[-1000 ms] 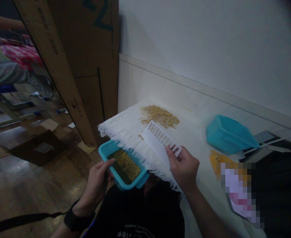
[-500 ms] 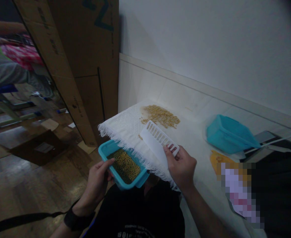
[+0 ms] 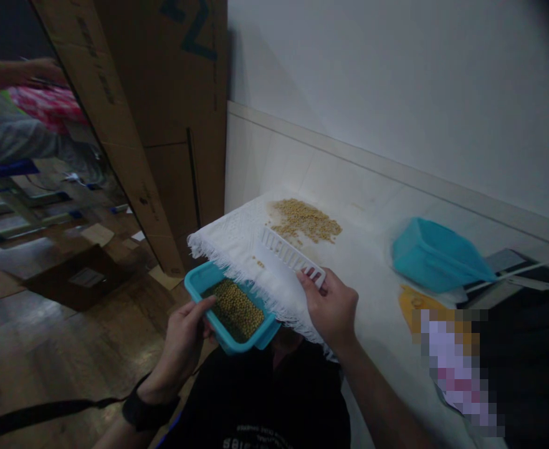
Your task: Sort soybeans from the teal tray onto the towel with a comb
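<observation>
My left hand grips the near left rim of a blue plastic basin, thumb over the edge. Inside the basin lie yellowish soybeans with darker green ones along the sides. Its far rim sits beneath the fringed edge of a white cloth. Between the fingers of my right hand is a white slotted plastic scraper, held low over the cloth. A few beans lie just left of it near the fringe. Beyond the scraper, a patch of soybeans is spread on the cloth.
A second blue container stands at the right, beside a yellow item and a pixelated package. Tall cardboard rises at the left, near the wall. Another person's arm shows at far left; flattened cardboard lies on the floor.
My right hand has drawn the scraper left and slightly toward the fringe, with a few beans now beside it. The left hand still holds the basin in nearly the same place.
</observation>
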`<act>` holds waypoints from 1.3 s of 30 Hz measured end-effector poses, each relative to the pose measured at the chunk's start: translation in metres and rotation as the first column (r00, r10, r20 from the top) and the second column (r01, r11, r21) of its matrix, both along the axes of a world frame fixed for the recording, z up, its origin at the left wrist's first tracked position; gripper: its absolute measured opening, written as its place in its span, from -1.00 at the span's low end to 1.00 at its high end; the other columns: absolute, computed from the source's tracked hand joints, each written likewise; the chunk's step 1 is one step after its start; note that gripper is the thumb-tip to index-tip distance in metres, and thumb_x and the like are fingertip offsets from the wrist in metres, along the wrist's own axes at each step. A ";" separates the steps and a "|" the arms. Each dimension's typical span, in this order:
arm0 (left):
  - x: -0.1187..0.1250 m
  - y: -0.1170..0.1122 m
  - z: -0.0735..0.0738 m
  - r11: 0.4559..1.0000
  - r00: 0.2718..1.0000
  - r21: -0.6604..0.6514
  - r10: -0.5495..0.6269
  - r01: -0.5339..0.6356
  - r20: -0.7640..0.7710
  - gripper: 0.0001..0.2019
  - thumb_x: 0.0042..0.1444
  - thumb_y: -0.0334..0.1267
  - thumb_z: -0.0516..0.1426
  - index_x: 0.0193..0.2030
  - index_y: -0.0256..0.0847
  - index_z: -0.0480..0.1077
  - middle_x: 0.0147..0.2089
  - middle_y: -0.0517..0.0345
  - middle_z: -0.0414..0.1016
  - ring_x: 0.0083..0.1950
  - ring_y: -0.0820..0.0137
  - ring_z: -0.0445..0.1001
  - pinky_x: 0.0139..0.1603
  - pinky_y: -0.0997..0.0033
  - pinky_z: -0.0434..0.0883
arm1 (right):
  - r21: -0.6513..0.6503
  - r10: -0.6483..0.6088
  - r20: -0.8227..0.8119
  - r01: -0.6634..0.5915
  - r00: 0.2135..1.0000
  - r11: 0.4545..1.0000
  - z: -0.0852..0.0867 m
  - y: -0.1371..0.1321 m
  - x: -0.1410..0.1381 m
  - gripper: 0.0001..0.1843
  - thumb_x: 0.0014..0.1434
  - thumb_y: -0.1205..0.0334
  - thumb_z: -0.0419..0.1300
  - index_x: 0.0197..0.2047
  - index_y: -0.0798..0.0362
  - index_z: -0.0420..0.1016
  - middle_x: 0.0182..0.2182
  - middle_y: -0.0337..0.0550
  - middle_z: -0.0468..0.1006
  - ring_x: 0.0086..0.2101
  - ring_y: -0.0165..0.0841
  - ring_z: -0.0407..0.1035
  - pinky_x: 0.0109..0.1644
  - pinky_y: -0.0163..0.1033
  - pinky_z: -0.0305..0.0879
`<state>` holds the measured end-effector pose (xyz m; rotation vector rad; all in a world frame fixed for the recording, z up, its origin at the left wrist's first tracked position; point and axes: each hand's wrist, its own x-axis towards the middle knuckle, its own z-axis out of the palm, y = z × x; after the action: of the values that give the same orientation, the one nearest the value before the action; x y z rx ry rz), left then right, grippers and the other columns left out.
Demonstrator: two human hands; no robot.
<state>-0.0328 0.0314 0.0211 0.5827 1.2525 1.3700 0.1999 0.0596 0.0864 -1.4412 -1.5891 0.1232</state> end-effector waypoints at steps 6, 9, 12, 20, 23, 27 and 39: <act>-0.006 0.003 0.000 1.000 1.000 0.018 0.001 -0.001 -0.017 -0.62 -0.05 -0.09 0.30 -0.71 -0.19 0.30 -0.78 0.31 0.21 -0.73 0.54 0.13 -0.69 0.49 0.15 | 0.009 0.081 0.007 -0.081 0.997 0.997 -0.001 -0.010 -0.008 -0.78 0.21 0.10 0.21 -0.28 0.08 0.57 -0.52 -0.21 0.62 -0.54 -0.39 0.50 -0.46 -0.37 0.35; -0.011 0.005 -0.002 0.999 1.000 0.039 0.004 -0.003 -0.025 -0.63 -0.03 -0.10 0.29 -0.70 -0.19 0.31 -0.76 0.31 0.23 -0.73 0.54 0.14 -0.69 0.49 0.16 | 0.003 0.143 0.003 -0.143 0.990 0.990 0.000 -0.018 -0.013 -0.79 0.22 0.12 0.21 -0.26 0.08 0.57 -0.49 -0.20 0.64 -0.53 -0.39 0.51 -0.46 -0.37 0.38; -0.014 0.005 -0.002 0.999 1.000 0.044 0.010 -0.009 -0.023 -0.63 -0.03 -0.10 0.29 -0.70 -0.19 0.31 -0.76 0.32 0.22 -0.72 0.55 0.14 -0.69 0.50 0.16 | 0.006 0.173 -0.011 -0.173 0.985 0.985 0.003 -0.025 -0.018 -0.79 0.21 0.12 0.22 -0.27 0.08 0.57 -0.51 -0.21 0.63 -0.56 -0.40 0.50 -0.48 -0.37 0.38; -0.012 0.004 -0.001 0.999 1.000 0.029 0.016 -0.016 -0.006 -0.62 -0.05 -0.09 0.30 -0.71 -0.17 0.30 -0.77 0.33 0.20 -0.73 0.54 0.11 -0.70 0.48 0.15 | 0.107 -0.216 0.024 0.212 0.976 0.971 0.013 0.000 0.007 -0.65 0.19 -0.04 0.21 -0.33 0.10 0.55 -0.55 -0.15 0.60 -0.55 -0.36 0.48 -0.45 -0.36 0.32; -0.012 0.004 -0.002 1.000 1.000 0.017 0.014 -0.014 -0.011 -0.62 -0.05 -0.10 0.30 -0.72 -0.16 0.29 -0.78 0.32 0.20 -0.73 0.53 0.11 -0.69 0.48 0.14 | 0.093 -0.254 0.061 0.248 0.965 0.964 0.011 0.008 0.017 -0.64 0.18 -0.06 0.20 -0.38 0.09 0.53 -0.54 -0.14 0.60 -0.54 -0.35 0.48 -0.44 -0.36 0.30; -0.012 0.004 -0.003 1.000 1.000 0.027 0.003 -0.002 -0.017 -0.62 -0.01 -0.11 0.28 -0.72 -0.15 0.29 -0.76 0.32 0.20 -0.71 0.52 0.13 -0.66 0.48 0.15 | 0.079 -0.268 0.093 0.261 0.959 0.962 0.008 0.008 0.019 -0.62 0.18 -0.07 0.20 -0.42 0.08 0.50 -0.57 -0.15 0.57 -0.56 -0.36 0.45 -0.46 -0.35 0.26; -0.012 0.004 -0.002 1.000 1.000 0.016 0.013 -0.013 0.002 -0.63 -0.04 -0.11 0.29 -0.72 -0.14 0.28 -0.77 0.33 0.19 -0.73 0.52 0.11 -0.68 0.47 0.15 | 0.030 -0.209 0.023 0.209 0.978 0.978 0.006 0.007 0.018 -0.66 0.18 -0.05 0.22 -0.37 0.09 0.52 -0.54 -0.15 0.60 -0.54 -0.36 0.47 -0.44 -0.35 0.30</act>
<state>-0.0447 0.0356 0.0189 0.5850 1.2471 1.3925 0.2178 0.0666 0.0926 -1.5844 -1.4442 -0.0401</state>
